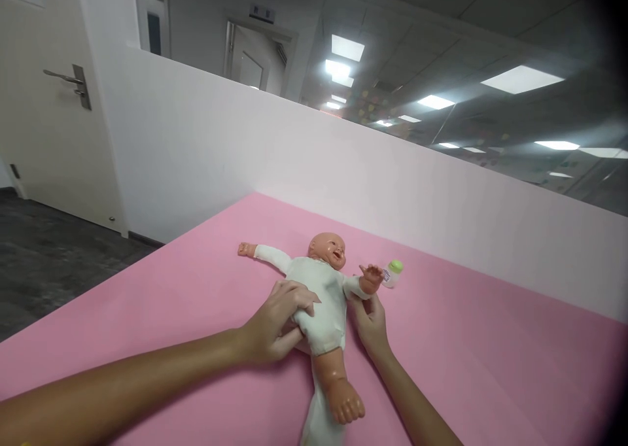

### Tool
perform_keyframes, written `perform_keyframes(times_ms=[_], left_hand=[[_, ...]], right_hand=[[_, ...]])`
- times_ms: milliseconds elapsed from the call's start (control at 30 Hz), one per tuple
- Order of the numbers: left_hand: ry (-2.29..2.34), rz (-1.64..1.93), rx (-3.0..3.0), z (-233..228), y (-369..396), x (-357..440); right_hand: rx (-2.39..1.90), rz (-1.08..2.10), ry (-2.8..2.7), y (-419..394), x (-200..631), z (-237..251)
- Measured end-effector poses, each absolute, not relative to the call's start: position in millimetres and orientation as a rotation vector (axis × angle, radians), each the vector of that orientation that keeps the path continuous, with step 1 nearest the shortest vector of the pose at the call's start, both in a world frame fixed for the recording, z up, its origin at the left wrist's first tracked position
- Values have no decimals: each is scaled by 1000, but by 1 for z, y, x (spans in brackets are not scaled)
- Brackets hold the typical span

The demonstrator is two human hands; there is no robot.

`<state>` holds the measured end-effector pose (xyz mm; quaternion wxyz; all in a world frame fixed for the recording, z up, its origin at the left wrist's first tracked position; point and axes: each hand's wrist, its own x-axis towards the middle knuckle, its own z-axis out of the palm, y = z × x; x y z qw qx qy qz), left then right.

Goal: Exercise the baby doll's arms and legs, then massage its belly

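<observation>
Both hands are on a baby doll (321,295) that lies face up on a pink table top (466,341), its head toward a white partition wall (294,165). The left hand (277,322) curls over the doll's waist, fingers (299,297) bent around the white bodysuit and gripping it from the side. The right hand (370,318) sits just beside the doll's raised arm, fingers drawn together at the sleeve; it seems to be pinching the cloth, though the grip is partly hidden. A small bottle with a green cap (393,271) lies near the doll's hand. A door (44,99) stands at far left.
</observation>
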<state>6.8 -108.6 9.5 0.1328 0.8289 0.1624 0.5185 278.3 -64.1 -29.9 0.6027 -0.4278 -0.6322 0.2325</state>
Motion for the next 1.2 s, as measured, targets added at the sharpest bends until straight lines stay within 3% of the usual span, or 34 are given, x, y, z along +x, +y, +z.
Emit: perform_keyframes(times_ms=[233,500,1000,1200], left_hand=[[506,1503,2437,9,-108,9],[434,1425,2592,11,-109,10],[453,1361,2400,15,-108,12],[439,1278,2485,16,-107,9]], right_hand=[[-940,317,-1712,-69,282,-26],[-969,492,-1526,-71,276,-25],[-981,289,-1741,-76,285,-28],[-994,489,-1571,-77,281,-25]])
